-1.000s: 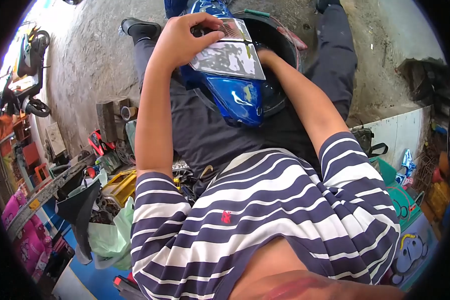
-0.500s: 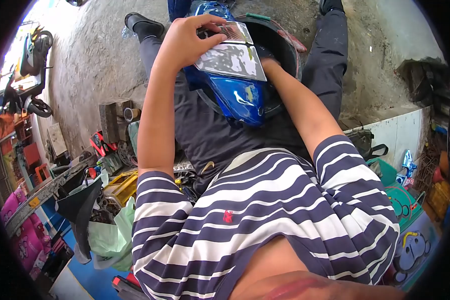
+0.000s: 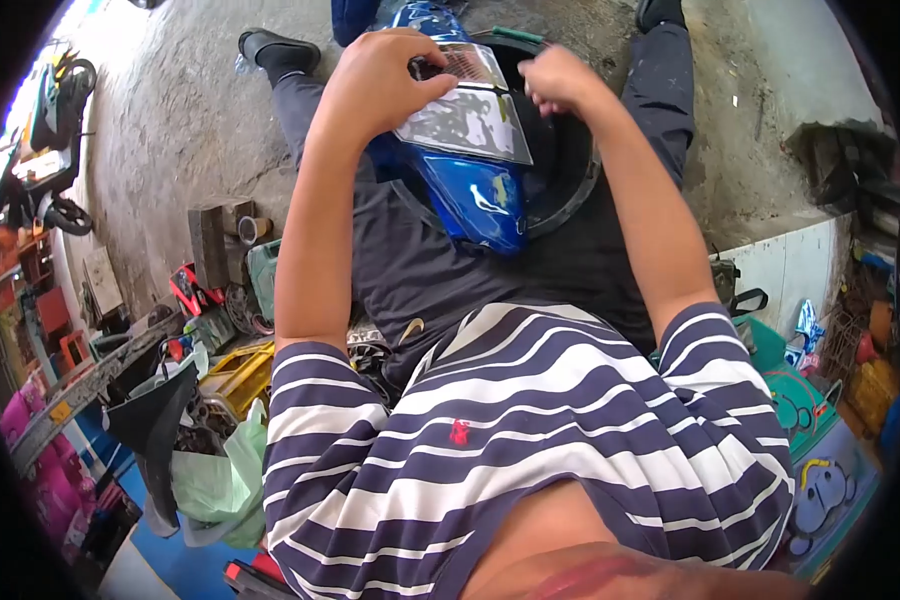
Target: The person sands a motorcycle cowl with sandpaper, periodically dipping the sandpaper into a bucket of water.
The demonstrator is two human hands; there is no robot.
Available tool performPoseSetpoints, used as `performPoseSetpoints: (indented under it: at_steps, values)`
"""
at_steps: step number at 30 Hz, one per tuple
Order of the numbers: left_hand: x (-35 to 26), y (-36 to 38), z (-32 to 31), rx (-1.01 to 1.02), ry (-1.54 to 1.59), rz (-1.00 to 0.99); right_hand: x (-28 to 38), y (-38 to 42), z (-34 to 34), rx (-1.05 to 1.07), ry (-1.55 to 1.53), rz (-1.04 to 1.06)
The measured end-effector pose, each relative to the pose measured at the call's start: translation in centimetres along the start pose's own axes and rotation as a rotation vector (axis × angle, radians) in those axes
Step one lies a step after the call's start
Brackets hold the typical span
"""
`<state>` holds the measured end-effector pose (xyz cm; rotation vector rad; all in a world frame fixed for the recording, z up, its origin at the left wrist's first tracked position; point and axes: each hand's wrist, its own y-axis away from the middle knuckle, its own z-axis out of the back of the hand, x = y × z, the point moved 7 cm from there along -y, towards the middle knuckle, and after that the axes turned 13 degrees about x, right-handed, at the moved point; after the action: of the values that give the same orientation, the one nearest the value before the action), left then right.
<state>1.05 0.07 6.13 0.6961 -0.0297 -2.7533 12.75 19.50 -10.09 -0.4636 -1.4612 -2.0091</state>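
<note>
A glossy blue plastic body panel (image 3: pixel 475 205), like a motorcycle part, rests across a round black tub (image 3: pixel 575 200) between my legs. Over the panel lies a clear-looking sheet (image 3: pixel 465 125), with a dark mesh pattern near its top. My left hand (image 3: pixel 385 80) curls over the sheet's upper left side, thumb and fingers pressing on it and the panel. My right hand (image 3: pixel 565 80) hangs above the tub, to the right of the sheet. Its fingers are closed and slightly blurred, and anything inside them is hidden.
A green handle grip (image 3: pixel 517 35) shows at the tub's far rim. A tape roll (image 3: pixel 255 230), yellow plastic (image 3: pixel 240 378) and a pale green bag (image 3: pixel 225 470) lie at left. A motorbike (image 3: pixel 60 140) stands far left. Green cases (image 3: pixel 800 405) sit at right.
My right hand has come up out of the tub to above its right side, fingers closed. My left hand keeps its place on the sheet.
</note>
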Motion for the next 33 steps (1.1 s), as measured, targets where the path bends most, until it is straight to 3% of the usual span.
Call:
performPoseSetpoints:
  at_steps: [2, 4, 6, 10, 13, 18, 22, 25, 28, 29, 33]
  values:
    - [0.1, -0.3, -0.2, 0.040, -0.011, 0.011, 5.4, 3.8, 0.8, 0.076, -0.236, 0.185]
    - [-0.3, -0.5, -0.3, 0.071, -0.036, 0.043, 8.3, 5.0, 0.8, 0.054, -0.141, 0.335]
    - [-0.8, -0.5, -0.6, 0.101, -0.019, 0.124, 8.8, 4.7, 0.2, 0.062, -0.065, 0.322]
    - [-1.5, -0.3, -1.5, -0.009, -0.153, 0.192, 6.0, 3.4, 0.2, 0.039, -0.224, 0.342]
    - [-1.8, -0.2, -1.6, -0.019, -0.166, 0.188, 1.6, 3.1, 1.7, -0.129, -0.439, 0.463]
    - [-1.8, -0.3, -1.5, -0.089, -0.221, 0.141, -7.5, 2.1, 4.4, -0.430, -0.319, 0.399]
    - [-2.1, -0.4, -1.6, -0.062, -0.216, 0.180, -7.6, 3.3, 4.9, -0.613, -0.103, 0.380]
    - [-2.1, -0.1, -1.6, -0.086, -0.215, 0.170, -7.1, 1.9, 5.3, -0.857, 0.241, 0.518]
    - [-2.4, -0.3, -1.1, -0.098, -0.220, 0.155, -8.7, -1.3, 5.7, -0.611, 0.101, 0.304]
    - [-2.2, -0.4, -1.4, -0.120, -0.234, 0.138, -9.5, -2.7, 6.0, -0.394, -0.035, 0.259]
    - [-2.3, -0.6, -1.6, -0.073, -0.233, 0.124, -11.8, -4.7, 6.5, -0.163, -0.252, 0.165]
